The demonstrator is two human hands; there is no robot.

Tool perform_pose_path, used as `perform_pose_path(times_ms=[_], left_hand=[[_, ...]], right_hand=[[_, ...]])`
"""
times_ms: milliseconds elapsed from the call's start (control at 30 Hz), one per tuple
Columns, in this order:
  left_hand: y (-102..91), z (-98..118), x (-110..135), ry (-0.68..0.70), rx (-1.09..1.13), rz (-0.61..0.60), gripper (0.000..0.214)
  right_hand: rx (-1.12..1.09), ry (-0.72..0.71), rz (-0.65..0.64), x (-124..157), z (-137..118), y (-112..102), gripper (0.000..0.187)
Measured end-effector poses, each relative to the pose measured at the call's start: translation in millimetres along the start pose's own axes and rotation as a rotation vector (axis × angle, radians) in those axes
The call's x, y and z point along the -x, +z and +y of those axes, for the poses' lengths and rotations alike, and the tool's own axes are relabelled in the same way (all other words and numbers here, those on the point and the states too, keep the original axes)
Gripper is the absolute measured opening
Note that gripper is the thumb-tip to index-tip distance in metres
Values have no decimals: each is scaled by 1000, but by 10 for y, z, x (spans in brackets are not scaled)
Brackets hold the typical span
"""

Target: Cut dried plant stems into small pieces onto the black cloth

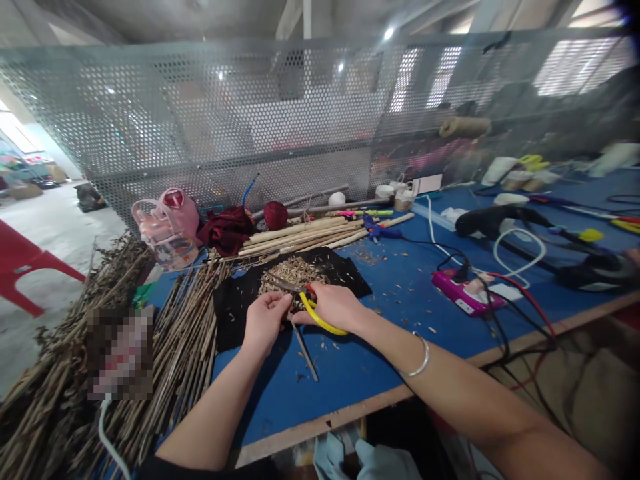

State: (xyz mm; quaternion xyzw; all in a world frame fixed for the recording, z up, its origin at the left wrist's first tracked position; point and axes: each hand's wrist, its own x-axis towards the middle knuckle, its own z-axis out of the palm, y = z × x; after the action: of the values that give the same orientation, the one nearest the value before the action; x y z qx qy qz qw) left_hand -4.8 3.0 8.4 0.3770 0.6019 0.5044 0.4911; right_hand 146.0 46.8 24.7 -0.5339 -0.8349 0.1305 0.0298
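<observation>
My left hand [265, 320] is closed around a thin dry twig [305, 353] that slants down toward the table's front edge. My right hand [334, 305] grips yellow-handled pruning shears [313, 312], whose blades point left over the twig's upper end. Both hands hover above a black cloth [235, 303] carrying a heap of small wood cuttings [293, 272]. A silver bangle [421, 360] circles my right wrist.
A big bundle of dry twigs [125, 360] lies at the left on the blue table [400, 313]. Peeled pale sticks [305, 235], a pink water jug [167, 227], dark red yarn [275, 215], a pink phone [463, 293] with cables, and a black glue gun [495, 220] surround it. Perforated metal screen behind.
</observation>
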Motion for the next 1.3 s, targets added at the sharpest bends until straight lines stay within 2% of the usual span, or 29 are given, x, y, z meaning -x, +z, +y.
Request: perform_pose_path(times_ms=[300, 667, 900, 1100, 1300], left_hand=[[52, -49, 3, 49, 30, 6, 36], [28, -61, -36, 59, 32, 33, 35], [10, -28, -18, 34, 56, 2, 36], [-1, -29, -45, 46, 132, 0, 41], [7, -16, -24, 58, 126, -17, 37]], right_hand=[[-59, -66, 57, 43, -54, 9, 76], [2, -14, 24, -12, -50, 100, 73], [-48, -6, 18, -37, -11, 33, 65], [-30, -25, 43, 18, 2, -61, 67], [-89, -72, 13, 42, 3, -25, 70]])
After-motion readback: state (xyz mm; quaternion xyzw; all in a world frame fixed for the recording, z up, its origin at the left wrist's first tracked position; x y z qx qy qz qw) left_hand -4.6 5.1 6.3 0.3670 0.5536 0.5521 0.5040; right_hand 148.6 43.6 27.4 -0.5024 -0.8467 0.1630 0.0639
